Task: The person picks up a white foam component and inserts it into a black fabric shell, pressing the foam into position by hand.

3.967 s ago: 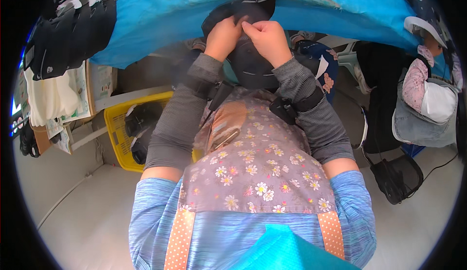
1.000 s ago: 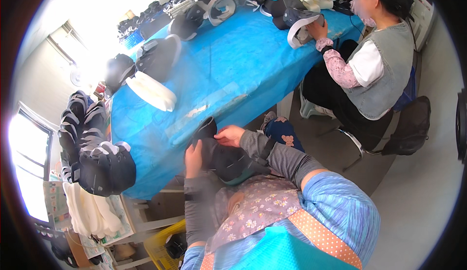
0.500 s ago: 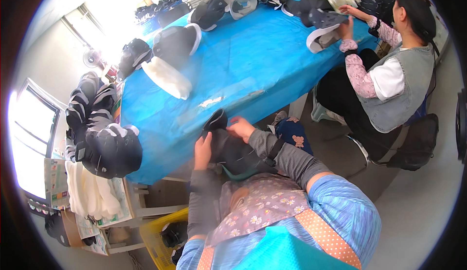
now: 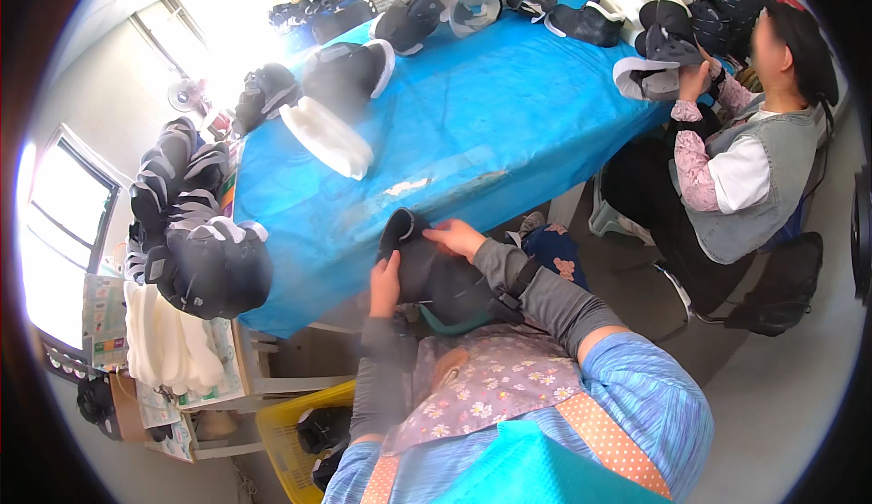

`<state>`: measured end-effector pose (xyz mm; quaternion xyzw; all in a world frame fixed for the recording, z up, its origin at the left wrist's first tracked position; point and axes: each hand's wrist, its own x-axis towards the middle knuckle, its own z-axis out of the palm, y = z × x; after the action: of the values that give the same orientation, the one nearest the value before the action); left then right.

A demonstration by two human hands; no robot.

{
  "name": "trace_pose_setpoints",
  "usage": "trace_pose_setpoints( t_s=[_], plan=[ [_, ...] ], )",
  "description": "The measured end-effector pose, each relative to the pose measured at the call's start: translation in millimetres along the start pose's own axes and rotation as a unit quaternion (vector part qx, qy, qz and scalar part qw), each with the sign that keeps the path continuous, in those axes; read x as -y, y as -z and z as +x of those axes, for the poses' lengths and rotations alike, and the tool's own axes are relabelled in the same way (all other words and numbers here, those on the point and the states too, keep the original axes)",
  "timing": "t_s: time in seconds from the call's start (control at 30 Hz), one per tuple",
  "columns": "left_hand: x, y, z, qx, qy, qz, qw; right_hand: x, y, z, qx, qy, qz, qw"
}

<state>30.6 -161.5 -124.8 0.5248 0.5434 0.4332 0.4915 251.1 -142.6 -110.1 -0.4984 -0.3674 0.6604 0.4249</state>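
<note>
A black padded boot-like piece (image 4: 425, 272) leans over my lap at the table's front edge, its dark opening upward. On its left side my left hand (image 4: 386, 283) grips it, with the thumb up along the rim. My right hand (image 4: 457, 239) pinches the upper edge on the other side, fingers bent together. The lower part of the piece is partly hidden by my right forearm and lies over a teal-green rounded thing (image 4: 454, 321).
A blue-covered table (image 4: 454, 132) bears several black boots and a white foam piece (image 4: 329, 138). Stacked boots (image 4: 218, 272) stand at left, above white foam strips (image 4: 168, 340). A yellow basket (image 4: 277, 436) holds black items. A co-worker (image 4: 758, 150) at right handles a grey-black boot (image 4: 663, 73).
My hands stay on the black piece, which has tilted a little; its opening shows more. The view has shifted slightly. The co-worker's boot has moved right, toward their body.
</note>
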Motion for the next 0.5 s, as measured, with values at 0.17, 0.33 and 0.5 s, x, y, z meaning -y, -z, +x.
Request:
trace_pose_setpoints(
  t_s=[0.17, 0.33, 0.5],
  plan=[
    [-5.2, -7.4, -2.4, 0.02, -0.018, 0.02, 0.999, -2.8, -8.3, 5.7, -0.008, 0.018, -0.015, 1.0],
    [0.9, 11.7, -5.9, -0.004, -0.056, 0.064, 0.996, -12.4, -13.6, 11.6, -0.069, 0.034, 0.127, 0.989],
    [7.5, 9.5, -6.2, 0.003, -0.058, 0.123, 0.991, -23.4, -5.1, 15.7, -0.068, 0.03, 0.113, 0.991]
  ],
)
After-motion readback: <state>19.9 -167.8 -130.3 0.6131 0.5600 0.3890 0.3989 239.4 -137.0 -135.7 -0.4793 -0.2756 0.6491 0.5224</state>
